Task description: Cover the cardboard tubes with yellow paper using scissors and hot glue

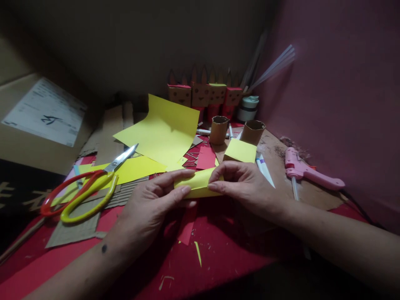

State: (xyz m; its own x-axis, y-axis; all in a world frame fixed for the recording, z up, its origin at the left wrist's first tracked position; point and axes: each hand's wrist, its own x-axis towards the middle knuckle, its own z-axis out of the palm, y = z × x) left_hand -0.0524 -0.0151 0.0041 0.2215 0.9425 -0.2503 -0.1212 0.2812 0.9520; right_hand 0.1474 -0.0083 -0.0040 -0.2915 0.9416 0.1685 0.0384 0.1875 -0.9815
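Observation:
Between my two hands is a strip of yellow paper (pixel 198 183), curled lengthwise and held just above the red tabletop. My left hand (pixel 158 193) grips its left end, thumb on top and fingers behind. At the other end, my right hand (pixel 239 183) pinches the paper's edge between thumb and fingertips. Whether anything lies inside the curl I cannot tell. Just beyond my right hand stands a cardboard piece with a yellow top (pixel 240 151). Scissors (pixel 108 173) with one red and one yellow handle rest to the left of my left hand.
A large yellow sheet (pixel 168 129) lies behind my hands. Two cardboard tubes (pixel 219 132) stand near several cardboard figures (pixel 200 95) at the back. On the right, a pink glue gun (pixel 309 168) rests on cardboard. A cardboard box (pixel 40 121) borders the left side.

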